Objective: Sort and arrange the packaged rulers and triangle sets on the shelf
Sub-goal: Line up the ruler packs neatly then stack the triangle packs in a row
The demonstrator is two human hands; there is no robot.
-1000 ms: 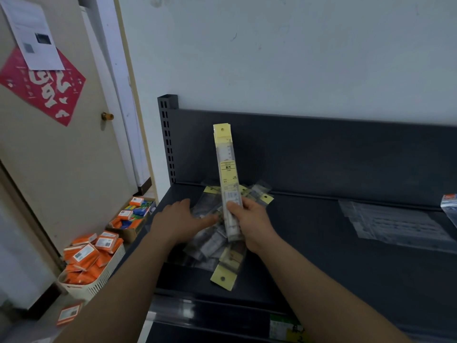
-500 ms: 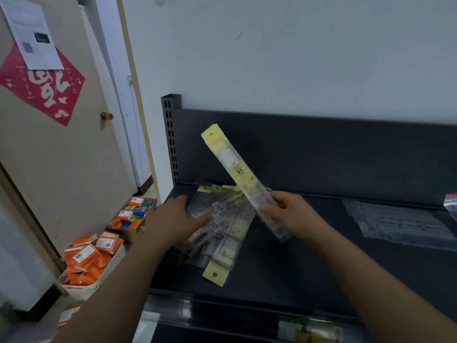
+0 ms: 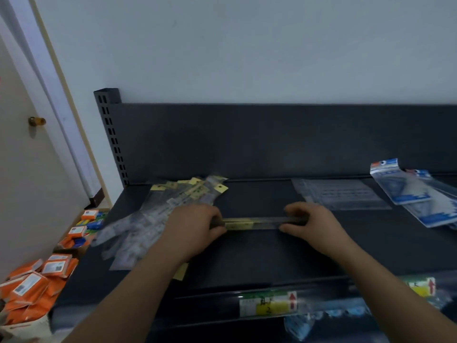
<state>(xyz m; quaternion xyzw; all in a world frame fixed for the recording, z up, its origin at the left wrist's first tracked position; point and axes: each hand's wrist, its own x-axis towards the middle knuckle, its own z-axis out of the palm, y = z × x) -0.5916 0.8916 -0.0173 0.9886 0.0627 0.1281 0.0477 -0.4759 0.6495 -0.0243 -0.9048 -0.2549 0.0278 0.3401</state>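
Packaged ruler (image 3: 254, 222): level, crosswise at mid-shelf (image 3: 247, 258). Left hand (image 3: 195, 229) grips the yellow-card end, right hand (image 3: 311, 224) pinches the clear end. Best laid flat, square to the front edge, apart from the ruler pile (image 3: 153, 216) and triangle sets (image 3: 408, 191).

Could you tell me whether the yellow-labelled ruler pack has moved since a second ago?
Yes: the ruler pack went from upright over the ruler pile to level, right of it.

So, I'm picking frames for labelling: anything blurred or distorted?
Head view: the ruler pile is motion-smeared, the held ruler and price label soft; the shelf post leans from lens distortion; light dim, even, no harsh glare.
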